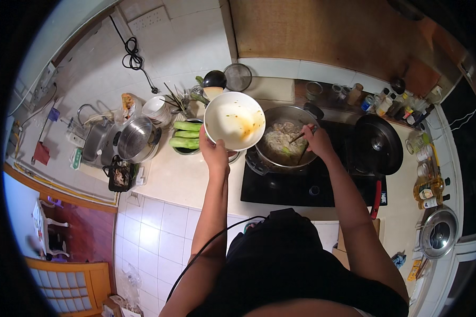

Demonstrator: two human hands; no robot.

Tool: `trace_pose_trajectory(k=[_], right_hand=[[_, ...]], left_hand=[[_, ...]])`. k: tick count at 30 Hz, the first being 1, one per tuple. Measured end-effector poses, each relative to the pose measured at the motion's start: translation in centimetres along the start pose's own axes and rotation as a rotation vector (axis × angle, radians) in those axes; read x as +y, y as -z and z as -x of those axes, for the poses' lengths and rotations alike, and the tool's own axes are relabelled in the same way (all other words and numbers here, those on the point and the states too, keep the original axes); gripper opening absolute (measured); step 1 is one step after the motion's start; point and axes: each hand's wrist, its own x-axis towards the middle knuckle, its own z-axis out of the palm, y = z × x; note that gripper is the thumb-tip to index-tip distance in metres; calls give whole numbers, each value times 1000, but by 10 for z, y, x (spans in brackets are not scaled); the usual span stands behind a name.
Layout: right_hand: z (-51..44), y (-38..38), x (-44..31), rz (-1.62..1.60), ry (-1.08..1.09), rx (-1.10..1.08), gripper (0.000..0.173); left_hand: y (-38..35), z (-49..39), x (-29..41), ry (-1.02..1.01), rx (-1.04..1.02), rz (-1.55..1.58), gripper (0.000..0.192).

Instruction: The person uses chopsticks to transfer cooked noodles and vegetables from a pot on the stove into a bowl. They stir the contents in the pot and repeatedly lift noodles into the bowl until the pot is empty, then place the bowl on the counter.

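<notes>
My left hand (215, 152) holds a white bowl (233, 119) tilted so that its inside shows, with orange sauce and green flecks on it. Right of the bowl, a metal pot (279, 161) sits on the black cooktop (287, 190), with pale noodle-like food (279, 138) and a green piece in liquid. My right hand (318, 142) grips a pair of chopsticks (298, 137) whose lower ends reach into the pot. The bowl is beside the pot's left rim, slightly above the counter.
Peeled green gourds (187, 134) lie in a bowl at the left. Farther left are a steamer pot (135, 136), stacked bowls (155, 109) and a sink (96, 144). A black frying pan (386, 154) with a red handle stands right of the pot. Oil bottles (428, 190) line the right wall.
</notes>
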Motion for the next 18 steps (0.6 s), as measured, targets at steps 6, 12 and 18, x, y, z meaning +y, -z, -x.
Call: trace_pose_trajectory(k=[6,12,18], right_hand=[[-32,-29,26,-252,-103,78,43],[-45,-60,41,-504,-278,37,48],[-52,-58,51,-797,-398,108,42]], left_hand=[[0,2,1,3,2,16,67],[2,-2,-6,28,-16,-17,71],[5,0,-1,24,7,-42,71]])
